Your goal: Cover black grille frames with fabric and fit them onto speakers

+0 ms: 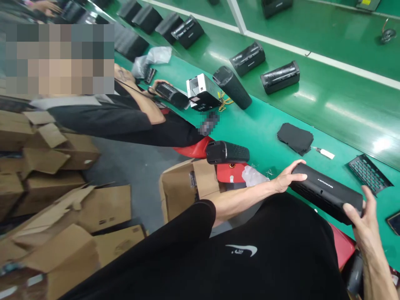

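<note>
I hold a long black speaker housing (325, 192) with white lettering by its two ends, at the near edge of the green bench (262, 125). My left hand (286, 178) grips its left end, thumb over the top. At its right end my right hand (364, 218) wraps round it, fingers partly spread. My black shirt fills the bottom of the view.
A black grille (368, 173), a stack of black pads (295, 137) and a small white piece (326, 153) lie on the bench. Several black speaker bodies ride the conveyor (328, 87). A co-worker (125, 116) to my left holds another speaker. Cardboard boxes (62, 208) crowd the floor.
</note>
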The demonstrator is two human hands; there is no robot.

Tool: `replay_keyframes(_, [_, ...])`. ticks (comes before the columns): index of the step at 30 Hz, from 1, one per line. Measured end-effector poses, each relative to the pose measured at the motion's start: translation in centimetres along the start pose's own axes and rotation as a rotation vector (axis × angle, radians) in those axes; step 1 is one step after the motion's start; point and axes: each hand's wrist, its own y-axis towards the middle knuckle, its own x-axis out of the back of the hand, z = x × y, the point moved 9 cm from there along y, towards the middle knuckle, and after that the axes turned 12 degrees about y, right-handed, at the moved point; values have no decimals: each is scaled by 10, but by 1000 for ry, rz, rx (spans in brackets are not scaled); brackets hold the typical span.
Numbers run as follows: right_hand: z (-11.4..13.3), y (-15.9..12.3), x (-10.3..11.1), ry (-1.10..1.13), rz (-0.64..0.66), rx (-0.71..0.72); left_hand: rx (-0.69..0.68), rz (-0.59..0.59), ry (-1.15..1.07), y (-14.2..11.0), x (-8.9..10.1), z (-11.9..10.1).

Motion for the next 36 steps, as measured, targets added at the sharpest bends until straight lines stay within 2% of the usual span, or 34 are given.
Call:
replay_keyframes(2, [22, 4, -13, 49, -31, 115, 42, 23, -218, 3, -14, 9])
replay_keyframes(4, [40, 4, -28, 53, -59, 213, 90, 125, -363, 7, -33, 17])
replay_keyframes(5, [46, 5, -35, 33, -64, 239, 122, 208, -363, 9, -42, 20])
replay_keyframes(7, [58, 6, -42, -42, -43, 267, 175, 345, -195, 12, -53, 20])
replay_keyframes(9, [69, 6, -41, -208, 0, 293, 116, 352, 26, 17, -47, 0])
replay_keyframes(11, [75, 5, -37, -450, 67, 305, -72, 309, 183, 19, -41, -39])
replay_keyframes(13, [73, 3, -35, -680, 134, 304, -277, 363, 373, 13, -51, -76])
replay_keyframes(14, [69, 1, -34, -762, 163, 298, -345, 391, 478, 9, -57, -85])
replay_keyframes(16, [57, -3, -32, -825, 221, 273, -404, 413, 636, 2, -64, -89])
replay_keyframes(19, [34, -17, -14, -663, 245, 180, -368, 387, 664, -7, -55, -71])
replay_keyframes(23, [-1, -47, 20, -286, 95, -45, -267, 380, 616, -17, -31, -42])
replay_keyframes(25, [-11, -64, 20, -159, 54, -100, -204, 413, 592, -20, -24, -32])
replay_keyframes(29, [-13, -83, 16, -100, -44, -78, -147, 403, 509, -23, -20, -30])
replay_keyframes(33, [-23, -79, 21, -26, -97, -75, -182, 335, 495, -22, -22, -30])
replay_keyframes(36, [-41, -57, 27, 55, -100, -162, -74, 250, 518, -10, -15, -14])
